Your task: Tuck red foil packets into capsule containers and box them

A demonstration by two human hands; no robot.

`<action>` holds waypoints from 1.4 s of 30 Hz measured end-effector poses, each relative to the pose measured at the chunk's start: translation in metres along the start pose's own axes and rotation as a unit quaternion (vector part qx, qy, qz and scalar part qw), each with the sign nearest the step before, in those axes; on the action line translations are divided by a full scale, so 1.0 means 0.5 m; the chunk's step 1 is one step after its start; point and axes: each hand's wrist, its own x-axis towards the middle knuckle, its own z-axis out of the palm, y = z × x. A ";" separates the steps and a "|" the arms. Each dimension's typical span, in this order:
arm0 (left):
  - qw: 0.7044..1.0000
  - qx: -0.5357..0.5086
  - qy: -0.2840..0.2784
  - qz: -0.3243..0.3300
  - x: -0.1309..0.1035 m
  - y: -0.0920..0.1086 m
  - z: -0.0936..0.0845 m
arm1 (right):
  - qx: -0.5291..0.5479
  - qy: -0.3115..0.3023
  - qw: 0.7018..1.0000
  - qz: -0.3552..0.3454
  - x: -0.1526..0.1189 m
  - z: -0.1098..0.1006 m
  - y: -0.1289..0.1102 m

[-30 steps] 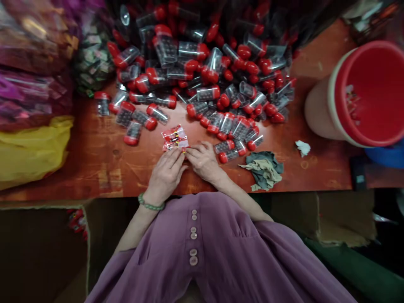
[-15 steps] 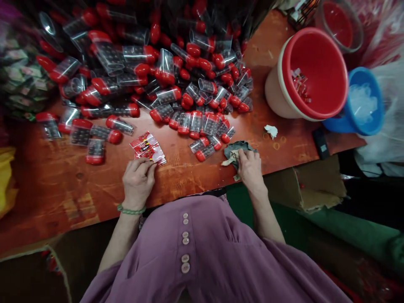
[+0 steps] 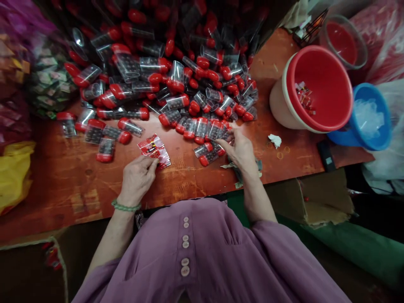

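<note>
My left hand, wearing a green bead bracelet, is closed in a pinch at the lower edge of some small red printed cards. These lie overlapped on the table, partly under its fingertips. My right hand reaches to the front edge of a pile of clear containers with red ends. Its thumb and fingers are apart around one small container; contact is unclear. Two more containers lie just left of the thumb. A crumpled grey-green cloth is partly hidden under my right wrist.
A red bucket with small pieces inside and a blue basin of clear plastic bits stand at right. Nearby lie white scrap, rubber bands and a black device. A yellow bag sits at far left.
My right hand has left the crumpled cloth and moved forward and left to the containers, its fingers spreading. My left hand stays at the red cards. The whole view has shifted slightly.
</note>
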 end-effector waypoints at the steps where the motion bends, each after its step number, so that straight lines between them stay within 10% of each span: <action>1: 1.000 0.024 -0.015 0.005 0.003 0.002 -0.003 | -0.013 0.015 1.000 0.005 0.012 0.024 -0.015; 7: 0.980 0.177 -0.096 0.015 0.008 0.034 -0.013 | -0.060 0.064 0.996 -0.025 0.032 0.104 -0.036; 15: 0.985 0.170 -0.036 0.016 -0.006 0.033 -0.005 | 0.074 0.055 0.995 -0.037 0.021 0.078 -0.016; 23: 0.988 -0.139 0.047 -0.050 -0.022 0.018 -0.032 | 0.416 -0.140 0.898 -0.019 -0.066 0.091 -0.086; 42: 0.947 -0.309 0.077 -0.033 -0.059 0.046 -0.047 | 0.230 -0.268 0.890 -0.288 -0.075 0.069 -0.163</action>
